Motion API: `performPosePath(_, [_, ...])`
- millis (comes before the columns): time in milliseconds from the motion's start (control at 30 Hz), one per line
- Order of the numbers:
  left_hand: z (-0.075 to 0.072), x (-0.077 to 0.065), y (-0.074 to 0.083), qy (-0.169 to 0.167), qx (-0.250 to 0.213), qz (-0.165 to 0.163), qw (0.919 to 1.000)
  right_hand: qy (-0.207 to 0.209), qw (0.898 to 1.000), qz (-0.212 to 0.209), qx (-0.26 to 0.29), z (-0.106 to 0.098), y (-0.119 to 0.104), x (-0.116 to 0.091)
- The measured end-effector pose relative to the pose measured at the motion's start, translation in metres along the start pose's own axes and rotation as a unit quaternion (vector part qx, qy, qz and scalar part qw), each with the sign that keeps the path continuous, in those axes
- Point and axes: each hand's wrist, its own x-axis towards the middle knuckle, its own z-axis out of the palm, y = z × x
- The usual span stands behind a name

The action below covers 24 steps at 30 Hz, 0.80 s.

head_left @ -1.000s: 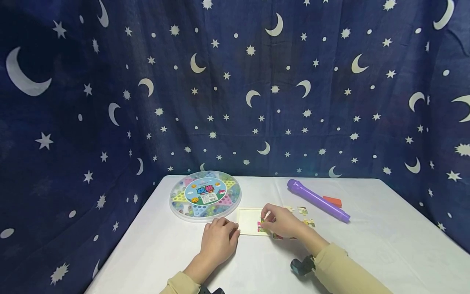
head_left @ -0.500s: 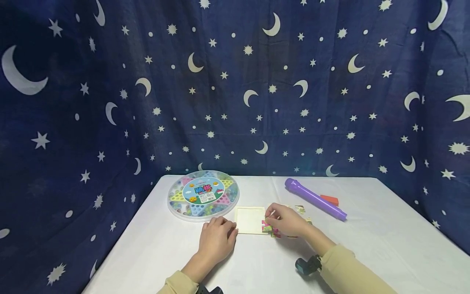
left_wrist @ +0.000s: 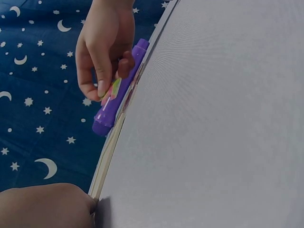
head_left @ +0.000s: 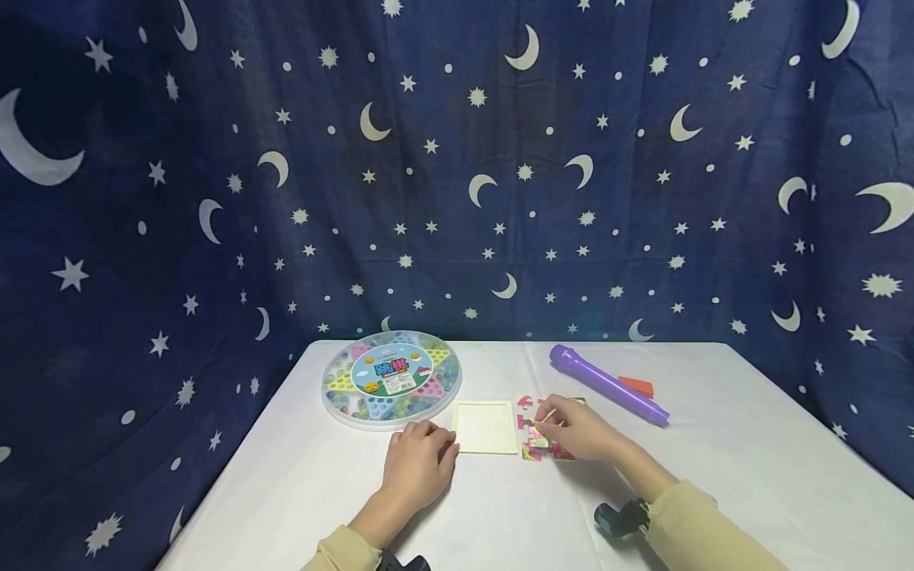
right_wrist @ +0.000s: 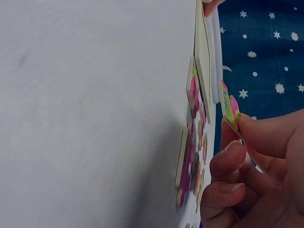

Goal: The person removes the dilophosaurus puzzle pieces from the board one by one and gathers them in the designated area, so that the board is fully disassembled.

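A jigsaw puzzle piece (right_wrist: pixel 229 108), pink, yellow and green, is pinched between the thumb and finger of my right hand (head_left: pixel 577 428). In the right wrist view it stands tilted above the table, clear of the loose puzzle pieces (right_wrist: pixel 185 164) below. Those lie just right of the square cream puzzle frame (head_left: pixel 485 428), whose inside shows bare; my right hand hides part of them. My left hand (head_left: pixel 420 461) rests on the table with fingertips at the frame's left edge, its fingers gently bent.
Behind my left hand lies a round, clear Chinese checkers box (head_left: pixel 393 373) with marbles, close to the frame. A purple microphone-shaped tube (head_left: pixel 608 385) lies at the back right, a red block (head_left: pixel 635 386) just beyond it. A starry curtain (head_left: pixel 457 198) stands behind the white table.
My right hand has moved right, away from the frame, taking the pinched puzzle piece along and uncovering the frame's inside and pieces beside it. My left hand stays at the frame's left edge.
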Motion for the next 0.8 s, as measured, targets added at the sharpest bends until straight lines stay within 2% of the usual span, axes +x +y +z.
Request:
performPosePath(500, [0.000, 0.000, -0.001, 0.005, -0.001, 0.001, 1.0000, 0.001, 1.000, 0.026, 0.013, -0.019, 0.017, -0.017])
performPosePath(800, [0.001, 0.000, 0.000, 0.010, 0.000, 0.003, 0.9999, 0.008, 1.000, 0.027, -0.006, -0.033, 0.034, -0.029])
